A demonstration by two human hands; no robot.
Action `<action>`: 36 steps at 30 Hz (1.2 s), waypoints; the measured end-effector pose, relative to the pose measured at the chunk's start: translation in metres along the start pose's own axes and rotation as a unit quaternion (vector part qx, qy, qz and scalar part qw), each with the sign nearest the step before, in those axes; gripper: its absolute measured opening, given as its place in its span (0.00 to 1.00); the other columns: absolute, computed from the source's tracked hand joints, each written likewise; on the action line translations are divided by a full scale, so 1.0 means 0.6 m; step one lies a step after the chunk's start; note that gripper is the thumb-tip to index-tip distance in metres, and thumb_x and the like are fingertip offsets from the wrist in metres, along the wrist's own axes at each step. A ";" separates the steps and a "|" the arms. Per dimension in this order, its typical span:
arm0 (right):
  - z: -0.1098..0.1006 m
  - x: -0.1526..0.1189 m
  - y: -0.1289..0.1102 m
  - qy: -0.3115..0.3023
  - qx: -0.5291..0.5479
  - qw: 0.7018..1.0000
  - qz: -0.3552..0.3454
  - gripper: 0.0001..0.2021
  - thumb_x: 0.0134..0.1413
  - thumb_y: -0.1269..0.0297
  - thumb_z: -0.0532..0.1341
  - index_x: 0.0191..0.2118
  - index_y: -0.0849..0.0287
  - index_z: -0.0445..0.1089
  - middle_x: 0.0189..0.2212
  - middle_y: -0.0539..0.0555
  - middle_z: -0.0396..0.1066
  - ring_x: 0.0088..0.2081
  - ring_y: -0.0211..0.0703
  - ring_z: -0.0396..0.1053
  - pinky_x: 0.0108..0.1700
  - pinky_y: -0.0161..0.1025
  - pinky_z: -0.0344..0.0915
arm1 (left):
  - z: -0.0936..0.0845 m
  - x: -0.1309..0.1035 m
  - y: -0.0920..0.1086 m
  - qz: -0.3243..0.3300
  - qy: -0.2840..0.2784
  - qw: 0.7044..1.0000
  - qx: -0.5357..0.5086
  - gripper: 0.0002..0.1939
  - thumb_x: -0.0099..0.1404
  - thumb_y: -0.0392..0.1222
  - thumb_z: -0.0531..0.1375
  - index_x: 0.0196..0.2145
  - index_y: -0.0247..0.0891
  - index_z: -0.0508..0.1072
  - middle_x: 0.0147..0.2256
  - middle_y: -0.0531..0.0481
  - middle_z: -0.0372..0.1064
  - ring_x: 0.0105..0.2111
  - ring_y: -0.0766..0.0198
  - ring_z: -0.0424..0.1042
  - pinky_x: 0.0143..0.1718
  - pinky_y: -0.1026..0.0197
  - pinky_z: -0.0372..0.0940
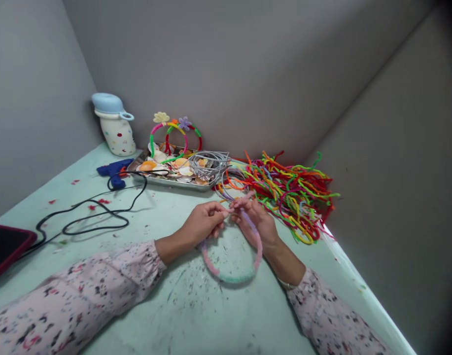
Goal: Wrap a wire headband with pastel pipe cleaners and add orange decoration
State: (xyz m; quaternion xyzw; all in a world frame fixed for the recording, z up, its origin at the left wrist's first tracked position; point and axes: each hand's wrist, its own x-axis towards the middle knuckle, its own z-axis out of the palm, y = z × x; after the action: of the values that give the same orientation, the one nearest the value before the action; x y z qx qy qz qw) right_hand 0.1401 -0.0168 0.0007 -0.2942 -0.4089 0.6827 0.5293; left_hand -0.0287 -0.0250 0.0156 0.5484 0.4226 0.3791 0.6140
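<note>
A fuzzy pipe-cleaner hoop in pastel pink, mint and lilac hangs between my hands, low over the table. My left hand is closed, its thumb and forefinger pinching a pale pink pipe-cleaner end at the hoop's top. Around the upper right of the same hoop curls my right hand, with a pink strand poking out past its fingertips. The fingers partly hide where the strands meet, so I cannot tell whether they are twisted together.
A heap of bright pipe cleaners lies behind my right hand. Behind my left stands a metal tray with shells, coiled wire and two flowered hoops. Leftward are a blue glue gun, black cable, bottle and dark device.
</note>
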 end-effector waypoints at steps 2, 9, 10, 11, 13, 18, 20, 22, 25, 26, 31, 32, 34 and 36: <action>0.000 -0.002 -0.001 0.003 -0.017 1.000 -0.002 0.16 0.51 0.49 0.57 0.34 0.57 0.71 0.36 0.54 0.67 0.39 0.43 0.65 0.40 0.38 0.65 | -0.002 0.003 0.000 0.005 0.030 1.000 0.001 0.12 0.57 0.47 0.59 0.32 0.34 0.67 0.19 0.57 0.62 0.12 0.75 0.58 0.11 0.73 0.49; 0.004 0.000 0.010 0.013 -0.090 0.996 -0.013 0.10 0.47 0.61 0.64 0.37 0.56 0.68 0.36 0.51 0.68 0.36 0.38 0.67 0.38 0.34 0.63 | -0.004 0.004 -0.003 0.052 0.057 0.997 0.023 0.12 0.58 0.48 0.58 0.33 0.35 0.68 0.18 0.58 0.62 0.13 0.74 0.58 0.13 0.71 0.51; 0.004 0.001 0.012 0.019 -0.105 0.994 -0.013 0.10 0.47 0.61 0.64 0.36 0.57 0.68 0.35 0.51 0.68 0.35 0.38 0.67 0.37 0.34 0.63 | -0.003 0.002 -0.003 0.056 0.054 0.997 0.030 0.12 0.58 0.48 0.58 0.33 0.35 0.68 0.17 0.58 0.61 0.13 0.74 0.57 0.14 0.71 0.51; 0.004 0.002 0.014 0.024 -0.121 0.992 -0.015 0.10 0.47 0.60 0.64 0.35 0.57 0.67 0.33 0.51 0.69 0.33 0.37 0.67 0.36 0.34 0.63 | -0.002 0.001 -0.003 0.060 0.052 0.996 0.036 0.12 0.59 0.48 0.57 0.33 0.35 0.68 0.16 0.58 0.60 0.13 0.74 0.56 0.14 0.71 0.50; 0.006 0.002 0.016 0.028 -0.149 0.988 -0.019 0.11 0.47 0.58 0.64 0.33 0.58 0.67 0.29 0.50 0.68 0.30 0.37 0.66 0.33 0.35 0.63 | 0.000 -0.003 -0.001 0.067 0.046 0.996 0.046 0.12 0.59 0.48 0.57 0.33 0.36 0.68 0.16 0.59 0.59 0.13 0.74 0.55 0.14 0.71 0.50; 0.013 0.001 0.013 0.024 -0.203 0.979 -0.020 0.12 0.48 0.55 0.63 0.30 0.58 0.65 0.24 0.48 0.66 0.25 0.36 0.63 0.30 0.35 0.61 | 0.003 -0.007 0.003 0.091 0.046 0.992 0.080 0.10 0.60 0.46 0.55 0.31 0.35 0.69 0.17 0.57 0.60 0.16 0.73 0.56 0.18 0.70 0.52; 0.016 -0.001 0.011 0.027 -0.226 0.973 -0.027 0.12 0.50 0.54 0.61 0.30 0.58 0.66 0.23 0.49 0.66 0.25 0.36 0.63 0.29 0.35 0.60 | 0.004 -0.007 0.003 0.099 0.052 0.989 0.096 0.10 0.61 0.45 0.55 0.32 0.36 0.69 0.18 0.57 0.60 0.17 0.72 0.57 0.19 0.70 0.52; 0.018 -0.002 0.009 0.025 -0.243 0.969 -0.032 0.12 0.52 0.54 0.60 0.29 0.59 0.67 0.22 0.49 0.66 0.24 0.36 0.62 0.29 0.35 0.60 | 0.003 -0.007 0.002 0.104 0.062 0.987 0.107 0.09 0.61 0.45 0.55 0.32 0.36 0.69 0.19 0.57 0.61 0.18 0.72 0.57 0.19 0.69 0.52; 0.019 -0.002 0.009 0.029 -0.245 0.969 -0.031 0.12 0.52 0.55 0.59 0.28 0.60 0.68 0.20 0.49 0.66 0.23 0.36 0.62 0.28 0.35 0.59 | 0.004 -0.007 0.001 0.102 0.076 0.985 0.113 0.10 0.60 0.45 0.55 0.33 0.36 0.69 0.20 0.56 0.61 0.18 0.71 0.58 0.20 0.69 0.52; 0.019 -0.002 0.010 0.032 -0.242 0.969 -0.029 0.12 0.52 0.55 0.59 0.29 0.60 0.68 0.20 0.49 0.66 0.23 0.36 0.62 0.27 0.35 0.59 | 0.004 -0.007 0.001 0.102 0.079 0.985 0.114 0.10 0.60 0.45 0.55 0.32 0.36 0.70 0.20 0.56 0.62 0.18 0.71 0.58 0.20 0.69 0.52; 0.018 -0.001 0.012 0.038 -0.233 0.972 -0.012 0.10 0.50 0.58 0.60 0.29 0.60 0.69 0.20 0.49 0.66 0.23 0.37 0.63 0.26 0.34 0.59 | 0.003 -0.008 0.000 0.108 0.084 0.983 0.125 0.10 0.60 0.45 0.55 0.34 0.36 0.70 0.20 0.56 0.61 0.19 0.70 0.58 0.20 0.68 0.52; 0.018 0.000 0.012 0.040 -0.233 0.972 -0.010 0.09 0.49 0.59 0.61 0.29 0.60 0.70 0.20 0.49 0.66 0.22 0.36 0.63 0.26 0.34 0.59 | 0.003 -0.008 -0.001 0.108 0.087 0.982 0.128 0.10 0.60 0.45 0.55 0.34 0.37 0.70 0.20 0.56 0.61 0.19 0.70 0.58 0.20 0.68 0.52; 0.017 0.000 0.012 0.048 -0.237 0.970 -0.010 0.08 0.49 0.60 0.61 0.29 0.60 0.70 0.19 0.48 0.66 0.22 0.36 0.62 0.26 0.34 0.58 | 0.002 -0.008 -0.001 0.107 0.092 0.981 0.134 0.10 0.60 0.45 0.55 0.35 0.37 0.69 0.20 0.56 0.61 0.19 0.70 0.59 0.20 0.68 0.52; 0.018 0.000 0.011 0.057 -0.243 0.968 -0.013 0.08 0.48 0.60 0.61 0.28 0.60 0.70 0.18 0.48 0.66 0.22 0.36 0.62 0.26 0.34 0.58 | 0.002 -0.009 0.000 0.106 0.097 0.980 0.141 0.10 0.60 0.45 0.55 0.35 0.37 0.69 0.21 0.56 0.62 0.20 0.70 0.59 0.21 0.68 0.52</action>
State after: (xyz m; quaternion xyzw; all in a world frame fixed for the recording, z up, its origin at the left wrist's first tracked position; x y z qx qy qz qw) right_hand 0.1280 -0.0199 0.0002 -0.4466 -0.5355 0.5380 0.4736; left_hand -0.0297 -0.0305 0.0162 0.6316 0.4688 0.4300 0.4432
